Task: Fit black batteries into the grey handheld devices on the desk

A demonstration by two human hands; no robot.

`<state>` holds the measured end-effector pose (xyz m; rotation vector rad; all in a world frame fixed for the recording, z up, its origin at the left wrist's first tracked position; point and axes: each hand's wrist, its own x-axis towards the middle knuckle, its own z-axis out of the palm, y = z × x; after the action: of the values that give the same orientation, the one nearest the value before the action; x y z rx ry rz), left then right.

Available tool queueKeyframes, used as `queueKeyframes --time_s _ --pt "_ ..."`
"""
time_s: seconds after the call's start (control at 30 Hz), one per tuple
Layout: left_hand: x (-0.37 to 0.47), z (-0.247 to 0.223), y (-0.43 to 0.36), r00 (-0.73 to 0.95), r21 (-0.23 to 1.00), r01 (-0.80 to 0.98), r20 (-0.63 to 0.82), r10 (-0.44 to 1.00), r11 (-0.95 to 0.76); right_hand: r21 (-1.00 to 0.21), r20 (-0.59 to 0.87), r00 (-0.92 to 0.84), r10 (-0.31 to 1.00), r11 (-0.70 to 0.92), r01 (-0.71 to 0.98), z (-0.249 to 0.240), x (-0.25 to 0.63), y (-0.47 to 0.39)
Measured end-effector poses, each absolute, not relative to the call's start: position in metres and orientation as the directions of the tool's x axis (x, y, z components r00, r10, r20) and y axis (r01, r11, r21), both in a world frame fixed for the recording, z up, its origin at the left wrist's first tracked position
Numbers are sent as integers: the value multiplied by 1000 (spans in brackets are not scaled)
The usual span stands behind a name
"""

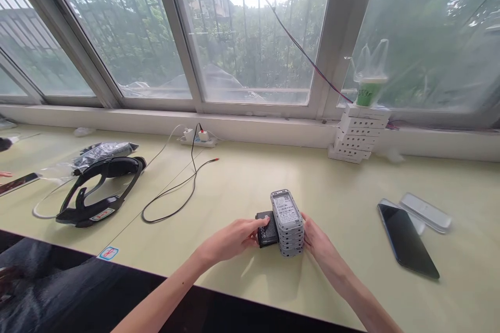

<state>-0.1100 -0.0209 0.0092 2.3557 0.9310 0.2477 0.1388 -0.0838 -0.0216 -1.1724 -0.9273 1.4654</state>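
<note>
My left hand (230,238) grips a black battery pack (267,237) with pale "3000" lettering, the thumb on top and the fingers at its left side. The pack is right beside a stack of grey plastic casings (291,239), against its left side. A white printed label lies inside the top casing. Around the right side of this stack curls my right hand (317,237), its fingers partly hidden behind the casings. How many battery packs are under my left thumb I cannot tell.
Right of my hands lie a dark phone (410,242) and clear plastic cases (425,212). White boxes (357,135) with a green cup (367,92) stand by the window. To the left are a black cable (191,187), a power strip (199,142) and a black headset (101,192). Another person's hand (5,174) shows far left.
</note>
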Motion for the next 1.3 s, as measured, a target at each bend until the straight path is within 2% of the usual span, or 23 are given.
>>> queueKeyframes --time_s 0.1,0.2,0.43,0.73,0.93,1.07,1.17,1.23,1.3 --pt "-105 4 -19 736 556 568 -14 677 -606 -939 -194 -178 965 -235 -250 -13 148 -67" --pt "-97 -4 -16 709 521 593 23 705 -613 -946 -207 -261 943 -261 -192 -9 161 -44" --pt "-63 -15 -15 623 356 715 67 779 -602 -959 -218 -337 916 -265 -100 -8 182 13" --pt "-32 -23 -10 537 281 792 101 838 -542 -983 -175 -237 956 -182 -10 -19 173 61" --pt "-27 -21 -8 521 247 810 113 846 -531 -986 -148 -213 966 -161 -47 -24 166 70" --pt "-43 -16 -7 455 353 760 312 834 -547 -988 -89 -171 981 -109 -109 -28 166 64" --pt "-56 -7 3 220 543 688 478 851 -482 -990 -7 -81 997 -18 -138 -33 164 57" --pt "-59 -1 15 29 700 585 485 874 -408 -989 12 -12 1000 10 -148 -36 160 53" --pt "-57 2 31 -114 875 376 369 922 -304 -987 11 34 999 16 -162 -39 155 49"
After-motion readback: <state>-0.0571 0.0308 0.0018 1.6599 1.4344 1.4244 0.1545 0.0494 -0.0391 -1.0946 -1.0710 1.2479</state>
